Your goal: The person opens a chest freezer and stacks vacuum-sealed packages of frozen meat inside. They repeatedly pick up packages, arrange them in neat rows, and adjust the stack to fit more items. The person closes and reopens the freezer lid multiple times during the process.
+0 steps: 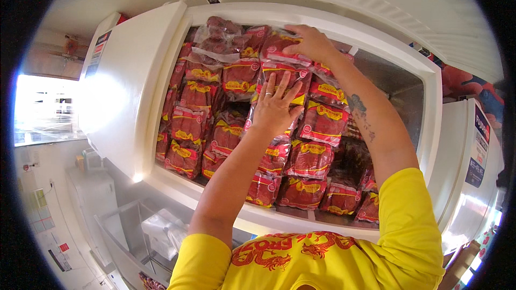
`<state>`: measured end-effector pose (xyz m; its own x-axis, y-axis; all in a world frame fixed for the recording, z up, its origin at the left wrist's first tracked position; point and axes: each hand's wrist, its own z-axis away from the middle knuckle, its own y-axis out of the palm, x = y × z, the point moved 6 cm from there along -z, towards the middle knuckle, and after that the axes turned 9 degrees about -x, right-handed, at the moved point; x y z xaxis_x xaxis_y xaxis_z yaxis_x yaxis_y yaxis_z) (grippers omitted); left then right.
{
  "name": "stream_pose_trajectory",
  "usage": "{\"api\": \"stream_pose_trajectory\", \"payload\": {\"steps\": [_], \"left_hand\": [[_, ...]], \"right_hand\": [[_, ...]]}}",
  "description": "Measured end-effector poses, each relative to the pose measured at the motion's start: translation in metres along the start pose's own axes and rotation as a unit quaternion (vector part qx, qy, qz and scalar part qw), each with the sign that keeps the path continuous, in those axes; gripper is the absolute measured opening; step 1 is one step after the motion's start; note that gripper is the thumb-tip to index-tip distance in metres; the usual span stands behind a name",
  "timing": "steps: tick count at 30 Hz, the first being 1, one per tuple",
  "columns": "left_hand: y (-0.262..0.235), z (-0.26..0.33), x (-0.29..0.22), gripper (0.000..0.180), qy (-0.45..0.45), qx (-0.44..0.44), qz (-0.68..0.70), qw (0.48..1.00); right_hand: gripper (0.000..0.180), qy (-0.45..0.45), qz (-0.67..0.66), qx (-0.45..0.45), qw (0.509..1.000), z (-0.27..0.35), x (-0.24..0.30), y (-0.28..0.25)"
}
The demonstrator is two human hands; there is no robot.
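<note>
Inside a white chest freezer (244, 217) lie rows of clear plastic packs of dark red frozen food, probably meat, with red and yellow labels. My left hand (277, 104) lies with fingers spread flat on one pack (298, 72) near the middle of the stack. Farther back, my right hand (313, 44) curls over the right side of another pack (277, 43), its thumb on the near side and its fingers at the far edge. Just left of that are packs with looser clear wrapping (215, 40). Some of the lower layers are hidden by my arms.
The freezer's white lid (129, 91) stands at the left. A bare inner wall (389, 72) shows at the back right. Below left are a metal rack (121, 225) and a clear plastic bag (164, 231). Another white appliance (467, 156) stands at the right.
</note>
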<state>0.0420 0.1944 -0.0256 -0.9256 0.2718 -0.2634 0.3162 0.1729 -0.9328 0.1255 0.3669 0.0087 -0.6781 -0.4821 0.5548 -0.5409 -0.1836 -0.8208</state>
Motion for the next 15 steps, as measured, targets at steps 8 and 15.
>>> {"api": "stream_pose_trajectory", "payload": {"steps": [8,15], "left_hand": [[0.007,-0.004,-0.003,0.066,0.001,0.000,0.000,1.000],[-0.017,-0.003,0.008,0.061,-0.028,-0.029,0.161,0.986]], "right_hand": [[0.047,0.036,0.123,-0.120,0.984,0.035,0.004,0.040],[0.035,0.051,-0.105,-0.307,0.945,0.061,-0.060,-0.031]]}}
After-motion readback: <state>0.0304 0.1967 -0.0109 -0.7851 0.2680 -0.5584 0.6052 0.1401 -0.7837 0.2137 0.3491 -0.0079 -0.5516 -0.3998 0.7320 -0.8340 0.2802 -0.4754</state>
